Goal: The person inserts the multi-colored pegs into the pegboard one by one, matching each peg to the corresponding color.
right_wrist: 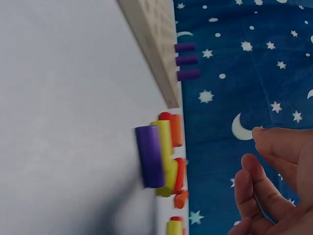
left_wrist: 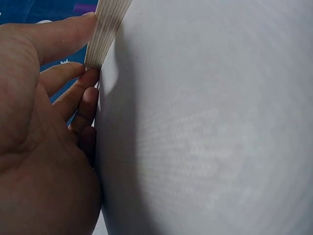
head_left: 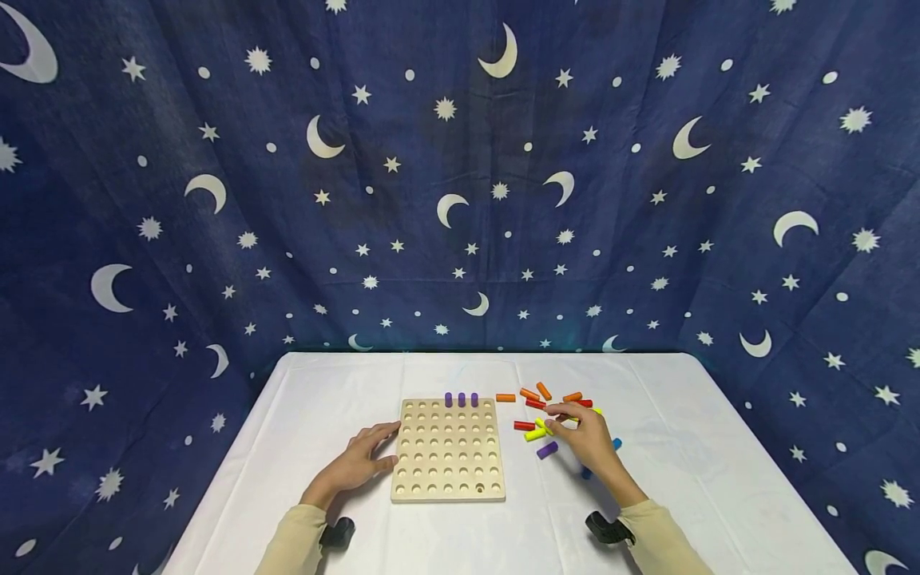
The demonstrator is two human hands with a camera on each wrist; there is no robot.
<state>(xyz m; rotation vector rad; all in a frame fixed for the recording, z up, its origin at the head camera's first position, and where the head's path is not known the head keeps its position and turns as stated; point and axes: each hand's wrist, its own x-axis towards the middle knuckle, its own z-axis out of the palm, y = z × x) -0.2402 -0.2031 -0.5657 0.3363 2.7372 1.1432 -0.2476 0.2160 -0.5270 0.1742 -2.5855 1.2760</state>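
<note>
Head view: three purple pegs (head_left: 461,400), long axes vertical, in the board (head_left: 455,449).
Right hand (head_left: 588,439) holds nothing; left hand (head_left: 355,463) (relaxed) touches the board.

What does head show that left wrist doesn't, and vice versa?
Only head: right hand, both sleeves, loose pegs, holes in the board.
Only left wrist: palm of the left hand, the board's striped side edge.
Both: left hand, board, white tablecloth, starry curtain; likely purple pegs too, just a sliver in left wrist.
</note>
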